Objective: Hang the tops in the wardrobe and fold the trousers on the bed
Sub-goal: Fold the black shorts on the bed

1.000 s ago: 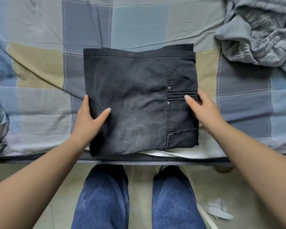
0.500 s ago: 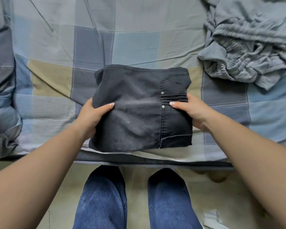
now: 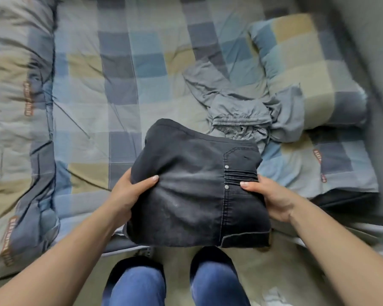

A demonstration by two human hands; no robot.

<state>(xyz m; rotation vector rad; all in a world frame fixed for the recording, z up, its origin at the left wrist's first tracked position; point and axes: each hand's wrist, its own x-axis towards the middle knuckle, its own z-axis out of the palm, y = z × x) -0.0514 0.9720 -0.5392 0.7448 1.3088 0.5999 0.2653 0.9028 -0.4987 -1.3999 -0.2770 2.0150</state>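
Observation:
The folded black trousers (image 3: 192, 184) are a thick square bundle, held up above the bed's near edge. My left hand (image 3: 128, 193) grips the bundle's left side, thumb on top and fingers under it. On the right side my right hand (image 3: 272, 197) grips it the same way, thumb by the stitched pocket. Just beyond the bundle, a crumpled pair of grey trousers (image 3: 241, 107) with a drawstring waist lies on the bed (image 3: 119, 85), which is covered in a blue, grey and tan checked sheet.
A checked pillow (image 3: 305, 69) lies at the right end of the bed and a bunched checked quilt (image 3: 16, 129) at the left. My legs in blue jeans (image 3: 137, 286) stand on the pale floor below. A grey wall (image 3: 380, 85) runs along the right.
Both hands closed on the sides of the folded black trousers and lifted them off the bed toward me. The view widened, showing the pillow and quilt.

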